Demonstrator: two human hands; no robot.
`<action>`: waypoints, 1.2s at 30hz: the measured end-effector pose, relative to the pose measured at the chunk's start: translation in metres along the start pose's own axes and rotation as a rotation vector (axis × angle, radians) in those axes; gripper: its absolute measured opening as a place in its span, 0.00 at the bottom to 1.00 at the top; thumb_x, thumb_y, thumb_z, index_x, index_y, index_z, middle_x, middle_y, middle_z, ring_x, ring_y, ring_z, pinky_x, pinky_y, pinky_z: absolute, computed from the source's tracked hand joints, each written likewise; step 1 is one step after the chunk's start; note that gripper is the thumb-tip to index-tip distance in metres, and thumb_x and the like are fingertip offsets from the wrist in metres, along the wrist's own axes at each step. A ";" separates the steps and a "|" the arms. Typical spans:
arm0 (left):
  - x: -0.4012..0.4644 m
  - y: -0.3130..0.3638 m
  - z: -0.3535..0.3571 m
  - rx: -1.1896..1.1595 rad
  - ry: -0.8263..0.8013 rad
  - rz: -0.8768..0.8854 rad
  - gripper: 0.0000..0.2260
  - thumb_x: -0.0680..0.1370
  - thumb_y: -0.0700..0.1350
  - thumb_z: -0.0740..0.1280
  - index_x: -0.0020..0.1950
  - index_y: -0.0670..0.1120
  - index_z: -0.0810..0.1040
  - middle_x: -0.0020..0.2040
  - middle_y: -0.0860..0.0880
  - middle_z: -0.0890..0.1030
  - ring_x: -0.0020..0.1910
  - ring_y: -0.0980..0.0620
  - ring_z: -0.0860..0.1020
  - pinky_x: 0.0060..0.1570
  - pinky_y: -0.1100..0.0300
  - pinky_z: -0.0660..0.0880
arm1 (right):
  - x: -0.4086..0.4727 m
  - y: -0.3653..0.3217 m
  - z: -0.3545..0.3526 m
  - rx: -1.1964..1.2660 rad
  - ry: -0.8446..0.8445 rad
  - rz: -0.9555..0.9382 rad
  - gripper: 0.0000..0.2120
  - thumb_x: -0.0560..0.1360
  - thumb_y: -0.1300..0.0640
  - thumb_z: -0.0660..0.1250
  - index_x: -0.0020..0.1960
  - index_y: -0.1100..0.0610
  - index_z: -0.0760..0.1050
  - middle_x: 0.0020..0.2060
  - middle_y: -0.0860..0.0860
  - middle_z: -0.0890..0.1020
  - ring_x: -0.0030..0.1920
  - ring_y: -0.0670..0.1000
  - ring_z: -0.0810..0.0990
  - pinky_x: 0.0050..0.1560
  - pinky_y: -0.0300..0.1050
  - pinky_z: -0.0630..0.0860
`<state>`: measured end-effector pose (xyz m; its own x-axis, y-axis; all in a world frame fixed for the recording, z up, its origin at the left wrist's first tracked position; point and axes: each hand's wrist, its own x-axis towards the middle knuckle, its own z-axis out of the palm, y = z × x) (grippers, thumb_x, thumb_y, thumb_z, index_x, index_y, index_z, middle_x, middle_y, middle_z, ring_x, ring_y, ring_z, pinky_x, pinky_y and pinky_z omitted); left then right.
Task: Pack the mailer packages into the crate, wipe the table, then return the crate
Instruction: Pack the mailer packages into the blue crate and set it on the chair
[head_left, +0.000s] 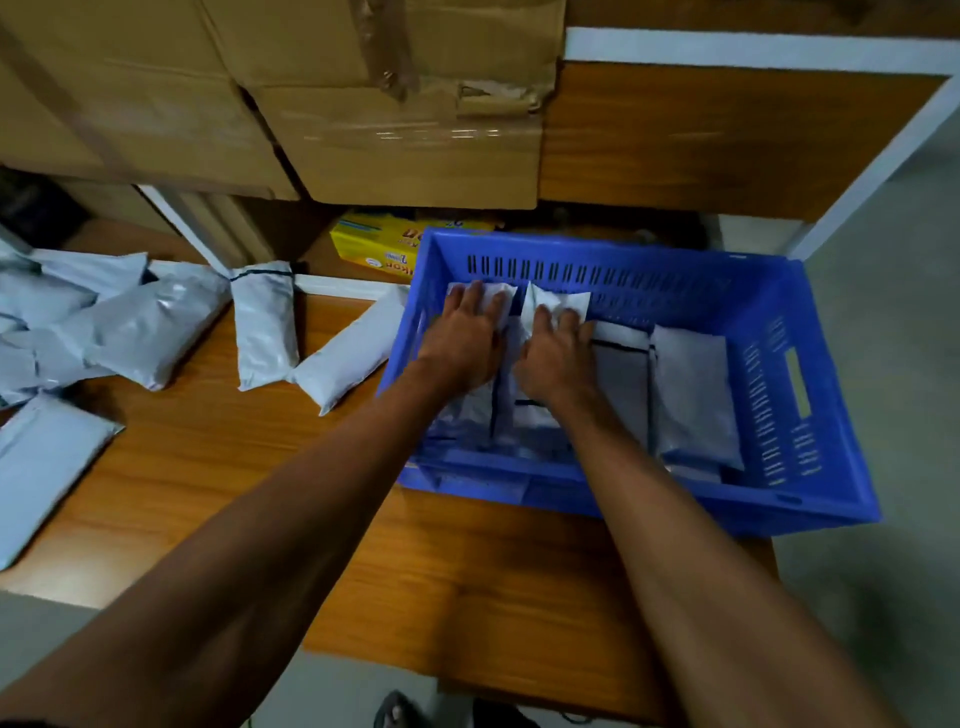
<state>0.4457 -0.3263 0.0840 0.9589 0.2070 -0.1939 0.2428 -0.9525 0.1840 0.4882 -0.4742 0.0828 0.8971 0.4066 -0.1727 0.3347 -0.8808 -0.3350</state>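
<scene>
Blue slotted crate (769, 332) sitting on the wooden table's right end, four grey-white mailers (693, 395) packed side by side inside. More mailer packages (262, 325) scattered loose across the table to the left, perhaps seven, edges blurred.

**What the camera can't quite catch**

Both forearms run out of the bottom edge, elbows out of shot. The left hand (462, 340) covers most of the mailer beneath it, and the right hand (556, 358) hides the middle of its own, so how the fingertips sit on the plastic is unclear. The pile of mailers (78, 322) spills past the left edge; counting them is impossible. The yellow box (374, 244) sits half behind the blue crate (779, 395), its print too blurred to read. The cardboard cartons (260, 93) are cropped at the top. Dark shapes at the bottom edge (400, 712), possibly footwear, too cut off to tell.
</scene>
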 end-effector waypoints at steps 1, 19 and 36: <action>0.002 -0.002 0.007 0.005 -0.033 -0.008 0.33 0.83 0.61 0.48 0.87 0.49 0.54 0.86 0.37 0.53 0.84 0.32 0.52 0.78 0.32 0.61 | 0.006 0.002 0.007 -0.007 -0.037 -0.002 0.31 0.84 0.49 0.59 0.83 0.59 0.56 0.79 0.66 0.58 0.77 0.69 0.58 0.76 0.62 0.61; -0.005 -0.020 0.033 0.034 -0.271 0.064 0.37 0.87 0.54 0.57 0.86 0.46 0.36 0.84 0.38 0.32 0.83 0.32 0.34 0.82 0.34 0.45 | 0.014 0.007 0.018 -0.004 -0.540 -0.063 0.40 0.86 0.36 0.51 0.82 0.44 0.25 0.77 0.54 0.19 0.78 0.68 0.23 0.79 0.70 0.35; -0.115 -0.070 -0.086 -0.304 0.386 0.081 0.18 0.81 0.45 0.64 0.69 0.41 0.78 0.62 0.37 0.81 0.57 0.34 0.80 0.54 0.43 0.79 | -0.046 -0.131 -0.029 0.275 0.207 -0.222 0.21 0.82 0.63 0.64 0.74 0.59 0.72 0.68 0.60 0.75 0.68 0.63 0.74 0.65 0.57 0.71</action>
<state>0.3312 -0.2646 0.1764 0.9468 0.2577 0.1926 0.1422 -0.8723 0.4678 0.4115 -0.3840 0.1615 0.8605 0.4969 0.1126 0.4622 -0.6681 -0.5831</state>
